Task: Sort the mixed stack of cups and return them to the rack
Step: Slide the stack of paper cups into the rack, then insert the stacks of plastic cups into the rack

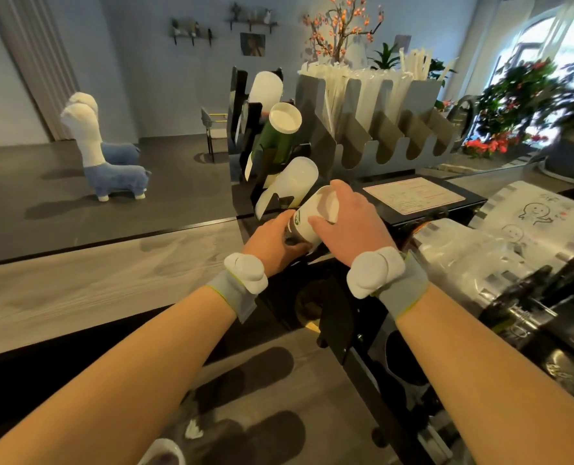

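A white paper cup stack (pixel 312 223) with a green logo lies tilted at the bottom of the black cup rack (pixel 242 95). My left hand (pixel 273 238) grips its lower end. My right hand (pixel 346 219) curls around the open rim of the top cup. Above it the rack holds a translucent white stack (pixel 290 184), a dark green stack (pixel 278 135) and another white stack (pixel 265 87), all slanted with rims toward me.
A grey metal straw holder (pixel 379 129) full of wrapped straws stands right of the rack. A black sealing machine (pixel 423 199) with printed film rolls (pixel 513 229) is at right. Grey wooden counter (pixel 94 280) stretches left. Plants stand at far right.
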Available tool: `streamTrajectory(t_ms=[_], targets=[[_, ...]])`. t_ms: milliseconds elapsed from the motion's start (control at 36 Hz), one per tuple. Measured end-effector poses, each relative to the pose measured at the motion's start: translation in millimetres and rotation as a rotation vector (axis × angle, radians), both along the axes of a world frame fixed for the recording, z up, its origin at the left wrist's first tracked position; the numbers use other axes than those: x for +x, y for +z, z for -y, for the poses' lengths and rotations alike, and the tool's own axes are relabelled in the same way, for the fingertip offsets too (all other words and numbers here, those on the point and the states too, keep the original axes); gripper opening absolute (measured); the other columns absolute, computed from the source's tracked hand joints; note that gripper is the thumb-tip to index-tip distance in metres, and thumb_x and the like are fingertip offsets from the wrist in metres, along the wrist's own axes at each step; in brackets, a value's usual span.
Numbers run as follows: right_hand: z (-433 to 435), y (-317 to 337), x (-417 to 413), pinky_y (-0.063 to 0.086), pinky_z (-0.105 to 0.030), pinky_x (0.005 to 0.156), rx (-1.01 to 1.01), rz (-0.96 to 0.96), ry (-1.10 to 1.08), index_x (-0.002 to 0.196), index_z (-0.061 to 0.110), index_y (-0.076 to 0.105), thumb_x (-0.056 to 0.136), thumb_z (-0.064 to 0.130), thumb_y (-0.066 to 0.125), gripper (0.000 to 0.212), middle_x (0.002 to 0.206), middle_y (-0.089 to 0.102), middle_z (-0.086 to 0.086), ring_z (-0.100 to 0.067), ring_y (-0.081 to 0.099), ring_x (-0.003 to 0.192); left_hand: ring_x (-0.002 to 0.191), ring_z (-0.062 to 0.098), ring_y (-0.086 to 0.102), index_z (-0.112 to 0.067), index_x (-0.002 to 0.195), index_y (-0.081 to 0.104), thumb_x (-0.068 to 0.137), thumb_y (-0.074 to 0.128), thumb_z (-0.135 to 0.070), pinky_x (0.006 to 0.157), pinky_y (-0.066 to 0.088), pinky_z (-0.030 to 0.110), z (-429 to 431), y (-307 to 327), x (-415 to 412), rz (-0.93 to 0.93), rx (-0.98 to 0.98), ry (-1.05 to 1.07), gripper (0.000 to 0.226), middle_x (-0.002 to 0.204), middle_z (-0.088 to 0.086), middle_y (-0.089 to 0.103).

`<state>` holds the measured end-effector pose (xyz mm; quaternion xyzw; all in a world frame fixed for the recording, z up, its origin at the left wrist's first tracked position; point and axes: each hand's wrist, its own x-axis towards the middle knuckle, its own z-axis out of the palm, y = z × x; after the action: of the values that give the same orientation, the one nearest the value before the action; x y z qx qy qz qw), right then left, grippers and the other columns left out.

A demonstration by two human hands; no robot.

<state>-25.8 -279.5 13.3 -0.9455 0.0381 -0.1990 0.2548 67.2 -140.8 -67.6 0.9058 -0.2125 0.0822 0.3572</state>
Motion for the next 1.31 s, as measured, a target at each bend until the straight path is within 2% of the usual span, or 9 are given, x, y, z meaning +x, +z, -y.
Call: streamTrajectory(t_ms=[139,222,278,389,528,639,944,1139,1306], targets=[[1,-2,-5,0.041,-0.033,0.081,0.014,-0.018,0.028,0.147,0.031,0.022,0.089,0.039,0.061,0.07,0.13,0.045,-0.008,-0.027,0.05,0.114,0.11,0.013,0.062,-0.034,0.133,0.046,0.082,0.074,-0.046,0.086,0.039,0.023,-2,0,-4,-0.034,-0.005,-0.015,0.06,0.124,-0.008,0.064],[-4,1,-12,0.04,-0.041,0.097,-0.026,-0.043,0.031,0.152,0.026,0.015,0.086,0.039,0.065,0.083,0.139,0.04,-0.011,-0.029,0.041,0.126,0.083,-0.002,0.052,-0.027,0.126,0.051,0.083,0.073,-0.043,0.069,0.037,0.011,-16,2,-13,-0.044,0.012,0.004,0.051,0.114,-0.006,0.065],[-11,5,-18,0.036,-0.041,0.103,-0.049,-0.014,0.01,0.152,0.021,0.016,0.086,0.04,0.065,0.085,0.143,0.036,-0.011,-0.03,0.035,0.132,0.08,-0.001,0.049,-0.026,0.125,0.051,0.086,0.072,-0.041,0.061,0.033,0.01,-31,4,-22,-0.06,0.027,0.004,0.047,0.109,-0.007,0.061],[-35,10,-32,0.031,-0.04,0.109,-0.104,0.117,0.004,0.146,0.015,0.031,0.086,0.039,0.063,0.073,0.149,0.032,-0.009,-0.027,0.028,0.138,0.097,0.009,0.058,-0.026,0.124,0.052,0.088,0.07,-0.038,0.075,0.05,0.02,-70,11,-46,-0.091,0.073,-0.044,0.042,0.112,-0.009,0.055],[-76,-3,-54,0.04,-0.031,0.098,-0.148,0.294,0.177,0.127,0.014,0.051,0.085,0.031,0.066,0.048,0.129,0.045,-0.005,-0.022,0.044,0.12,0.096,0.005,0.061,-0.032,0.11,0.056,0.09,0.069,-0.034,0.084,0.052,0.023,-119,17,-75,-0.169,0.193,-0.179,0.023,0.105,-0.012,0.062],[-118,-41,-61,0.037,-0.025,0.095,-0.086,0.081,0.374,0.127,0.017,0.051,0.086,0.031,0.065,0.046,0.127,0.045,0.0,-0.016,0.045,0.118,0.1,-0.001,0.061,-0.037,0.109,0.06,0.089,0.068,-0.043,0.09,0.05,0.022,-173,2,-94,-0.345,0.239,-0.202,0.023,0.107,-0.016,0.064],[-189,-187,-30,0.043,-0.034,0.099,0.014,-0.602,0.464,0.144,0.017,0.038,0.08,0.037,0.076,0.077,0.14,0.046,-0.006,-0.023,0.049,0.126,0.136,0.016,0.043,-0.021,0.152,0.03,0.08,0.072,-0.056,0.106,0.036,0.026,-265,-88,-108,-0.448,0.554,-0.008,0.091,0.153,-0.001,0.04],[-228,-253,-10,0.04,-0.035,0.103,-0.009,-0.861,0.462,0.152,0.007,0.019,0.082,0.003,0.072,0.088,0.151,0.034,-0.017,-0.033,0.038,0.136,0.139,0.029,0.039,-0.014,0.157,0.007,0.072,0.078,-0.059,0.108,0.042,0.039,-284,-143,-100,-0.595,0.667,0.064,0.119,0.158,0.011,0.026],[-250,-277,-12,0.042,-0.039,0.103,0.206,-0.888,0.49,0.138,0.006,0.045,0.084,0.02,0.075,0.063,0.134,0.056,-0.015,-0.031,0.052,0.124,0.135,0.03,0.043,-0.016,0.157,0.004,0.074,0.081,-0.048,0.105,0.041,0.037,-288,-173,-100,-0.652,0.523,0.055,0.117,0.153,0.012,0.034]])
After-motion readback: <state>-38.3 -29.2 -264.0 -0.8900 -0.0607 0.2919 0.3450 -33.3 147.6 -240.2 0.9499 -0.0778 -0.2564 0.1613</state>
